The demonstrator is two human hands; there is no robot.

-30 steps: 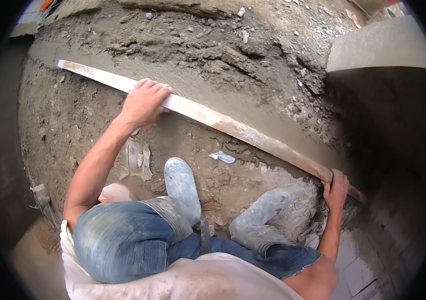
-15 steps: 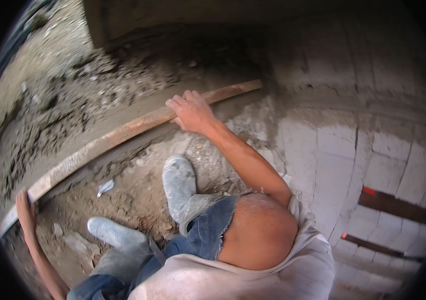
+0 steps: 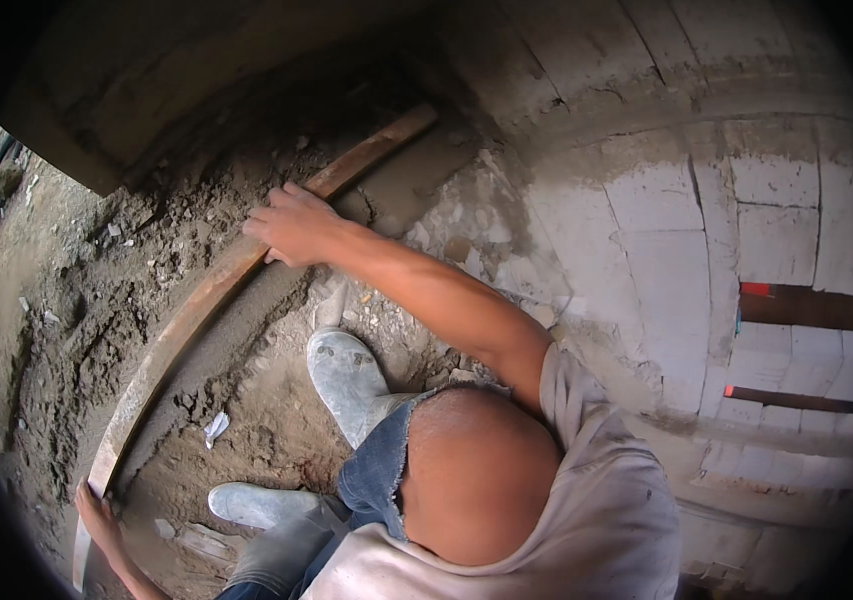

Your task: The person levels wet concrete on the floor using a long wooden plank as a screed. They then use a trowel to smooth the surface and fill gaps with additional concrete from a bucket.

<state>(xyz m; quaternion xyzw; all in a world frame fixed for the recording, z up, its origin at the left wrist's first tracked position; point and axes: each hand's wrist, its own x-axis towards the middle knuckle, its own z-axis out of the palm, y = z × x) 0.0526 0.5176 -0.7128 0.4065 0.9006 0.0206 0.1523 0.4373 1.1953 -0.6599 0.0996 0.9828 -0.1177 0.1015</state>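
Note:
A long, flat straightedge board (image 3: 169, 345), scuffed and stained with mortar, lies across the wet grey mortar (image 3: 237, 340) in front of me. My right hand (image 3: 295, 228) is closed over the board's upper half, with its fingers over the far edge. Near the board's lower left end, my left hand (image 3: 97, 515) grips it, the fingers partly hidden. A smooth mortar strip runs along the board's near side. Rough, lumpy mortar (image 3: 97, 320) lies beyond it.
My dusty boots (image 3: 347, 375) stand on dirt and rubble. A white scrap (image 3: 216, 429) lies between the board and the boots. A pale block wall (image 3: 662, 300) with dark slots rises at right. A dark overhanging slab (image 3: 137, 90) is at the upper left.
My view has turned, so the board looks steeper. Its upper end has shifted away from the block wall, with smooth mortar showing beside it. Both hands still hold the board.

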